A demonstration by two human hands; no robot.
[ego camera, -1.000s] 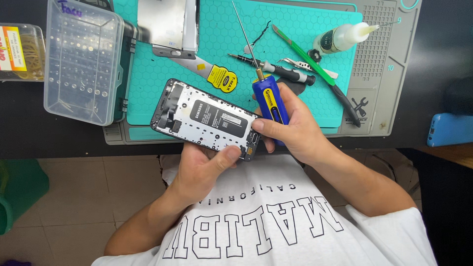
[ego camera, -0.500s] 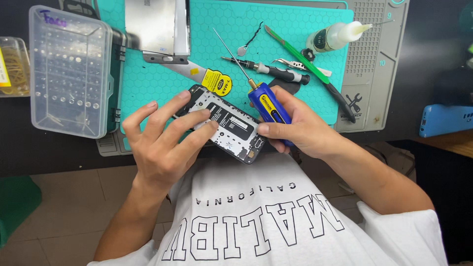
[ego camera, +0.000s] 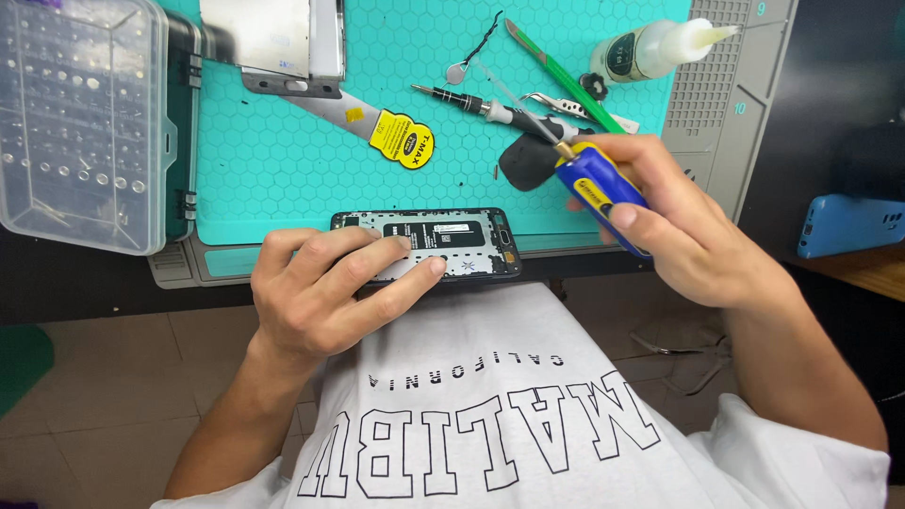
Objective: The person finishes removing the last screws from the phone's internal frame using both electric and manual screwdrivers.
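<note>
A clear plastic compartment case stood at the mat's left edge. A yellow rounded label lay mid-mat on a metal blade. A dark-labelled white squeeze bottle lay at the top right.
</note>
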